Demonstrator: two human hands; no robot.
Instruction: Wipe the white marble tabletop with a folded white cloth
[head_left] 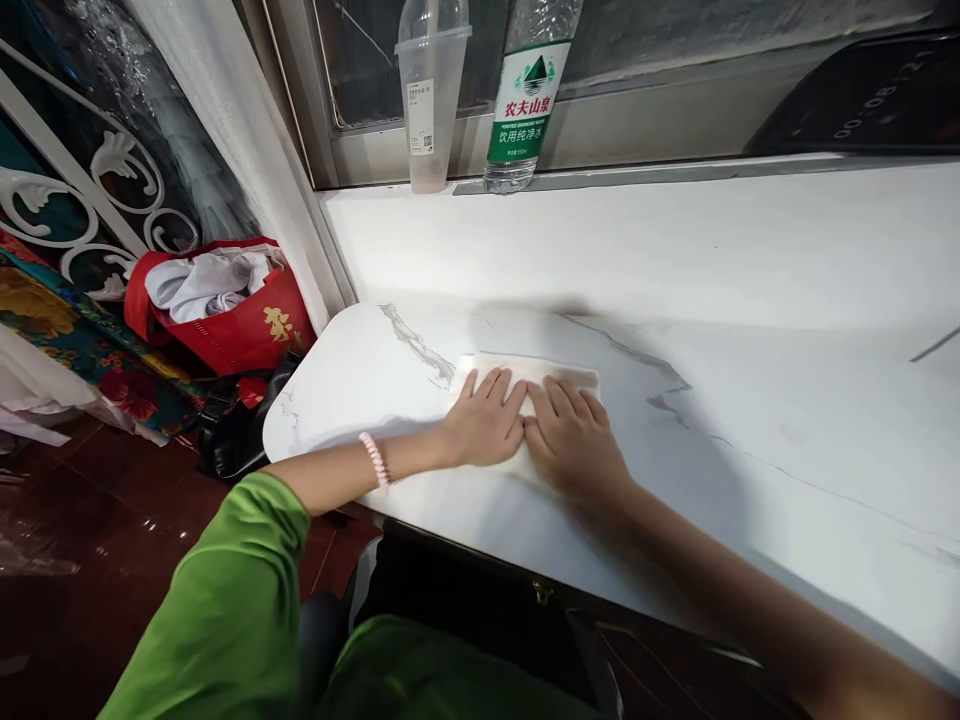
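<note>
A pale cream cloth [534, 373] lies flat on the white marble table [750, 400]. My left hand [486, 420] rests on its left part, palm down, fingers stretched out flat. Right beside it my right hand [574, 432] presses the cloth's right part, fingers also flat and together. The two hands touch at the thumbs. A pink bead bracelet [375, 461] circles my left wrist. Most of the cloth is hidden under my hands.
On the window sill at the back stand an empty clear plastic cup [431, 95] and a water bottle with a green label [529, 95]. A red bag with clothes [225, 300] sits on the floor at the left, a black bag [236, 430] near it.
</note>
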